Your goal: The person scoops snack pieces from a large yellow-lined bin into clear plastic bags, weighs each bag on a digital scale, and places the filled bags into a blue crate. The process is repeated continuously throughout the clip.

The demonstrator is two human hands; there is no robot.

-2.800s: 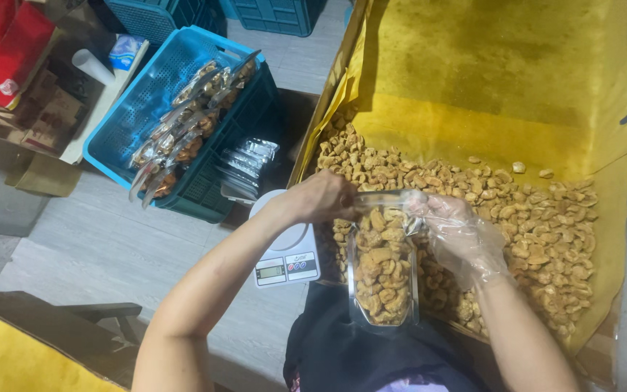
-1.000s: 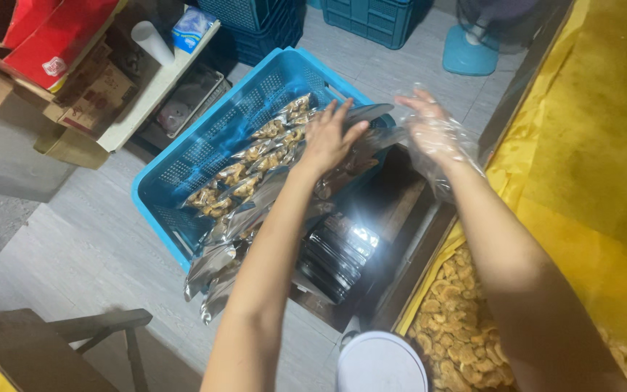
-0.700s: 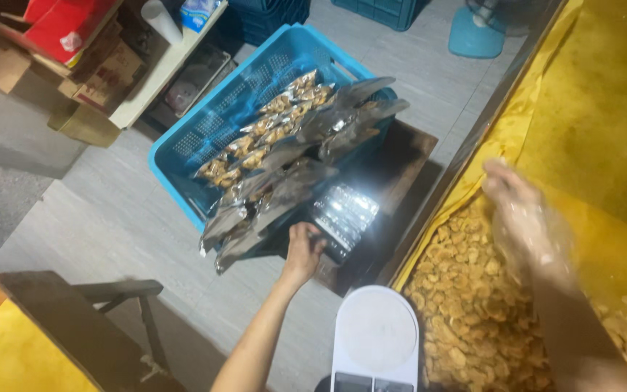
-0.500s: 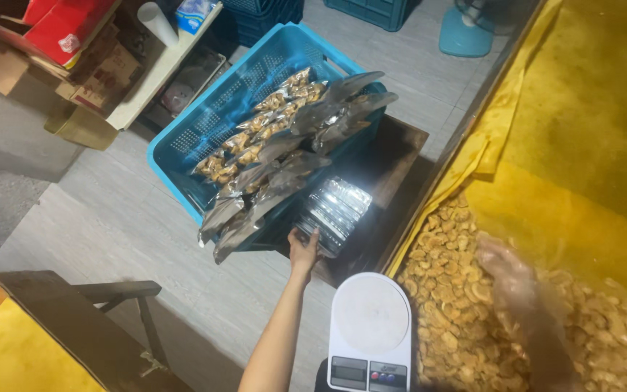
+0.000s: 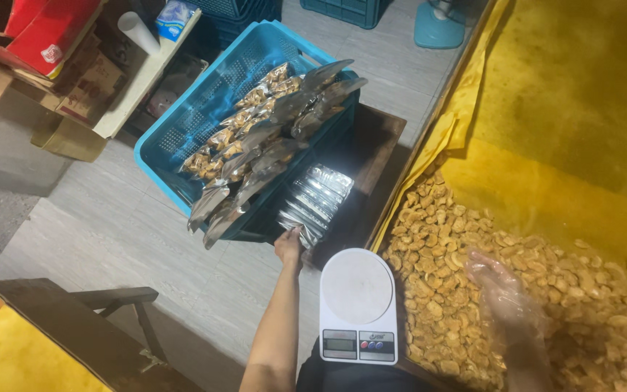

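Observation:
My left hand (image 5: 289,245) reaches out to a stack of empty clear pouches (image 5: 316,202) lying on a dark wooden stool (image 5: 371,156), and its fingers pinch the near end of one pouch. My right hand (image 5: 501,289), in a thin clear plastic glove, rests open on a heap of pale cashew nuts (image 5: 604,305) spread on yellow sheeting (image 5: 567,131). A white kitchen scale (image 5: 358,306) stands bare between my two arms. A blue plastic crate (image 5: 219,109) behind the stool holds a row of filled nut pouches (image 5: 259,145).
A dark wooden chair with a yellow seat (image 5: 52,341) stands at the lower left. Cardboard boxes and a red box (image 5: 45,36) sit on a low shelf at the upper left. More blue crates (image 5: 357,9) and a fan base (image 5: 440,25) stand at the back.
Both hands left the crate of filled pouches. My left hand dropped to the stack of empty pouches, and my right hand swung down onto the nut heap. The view shifted toward the scale.

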